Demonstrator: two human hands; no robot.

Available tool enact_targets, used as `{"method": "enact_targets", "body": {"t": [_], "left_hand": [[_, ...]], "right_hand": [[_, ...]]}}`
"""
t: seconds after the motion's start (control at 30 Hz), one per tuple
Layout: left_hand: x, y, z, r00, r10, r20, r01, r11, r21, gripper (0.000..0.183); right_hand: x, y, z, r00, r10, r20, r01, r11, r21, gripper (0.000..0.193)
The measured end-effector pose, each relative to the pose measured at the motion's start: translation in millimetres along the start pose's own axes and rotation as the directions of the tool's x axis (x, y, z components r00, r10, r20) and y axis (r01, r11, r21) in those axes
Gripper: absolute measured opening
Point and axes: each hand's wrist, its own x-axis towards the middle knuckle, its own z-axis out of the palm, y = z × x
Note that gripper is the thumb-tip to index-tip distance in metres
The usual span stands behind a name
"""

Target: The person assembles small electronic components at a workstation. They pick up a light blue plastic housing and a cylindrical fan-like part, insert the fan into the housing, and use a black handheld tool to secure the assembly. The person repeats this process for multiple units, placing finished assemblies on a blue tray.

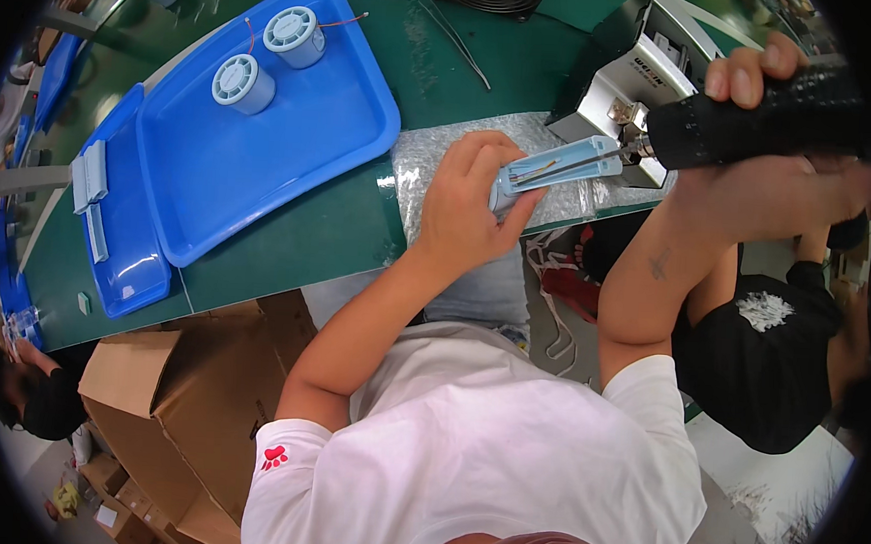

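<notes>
Right of the frame's centre, the left hand point(471, 195) gripped a pale-blue housing point(582, 152); at upper right, the right hand point(751, 76) clasped a black screwdriver point(734, 125), its shaft point(599, 159) reaching inside. It looked like screw-driving, calling next for steady alignment.

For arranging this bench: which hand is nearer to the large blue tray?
Left. The left hand holds the light-blue housing right of the tray; the right hand grips the black driver, farther right.

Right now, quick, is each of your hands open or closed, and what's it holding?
Left hand: closed, holding a light-blue, long, trough-shaped plastic piece.
Right hand: closed around a black, thick, cylindrical screwdriver.
</notes>
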Motion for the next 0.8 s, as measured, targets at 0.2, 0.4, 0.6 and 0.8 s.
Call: {"method": "enact_targets", "body": {"t": [0.2,0.4,0.6,0.8], "left_hand": [[-3,1,2,0.999,-0.035,0.004,0.035,0.999,-0.001,0.036],[-6,0,0,1.0,-0.009,0.014,0.009,0.999,0.033,0.038],[-5,3,-1,0.999,-0.016,0.027,0.016,1.0,0.014,0.038],[-3,0,2,0.999,-0.017,0.031,0.017,1.0,0.017,0.036]], "right_hand": [[-1,-9,-1,1.0,-0.024,0.004,0.024,0.997,-0.069,0.07],[-5,-7,-3,0.994,0.032,0.104,-0.04,0.996,0.079,0.068],[-16,-8,-2,0.997,0.036,0.068,-0.038,0.999,0.025,0.077],[3,-38,4,0.95,0.063,0.306,-0.199,0.877,0.438,0.073]]}}
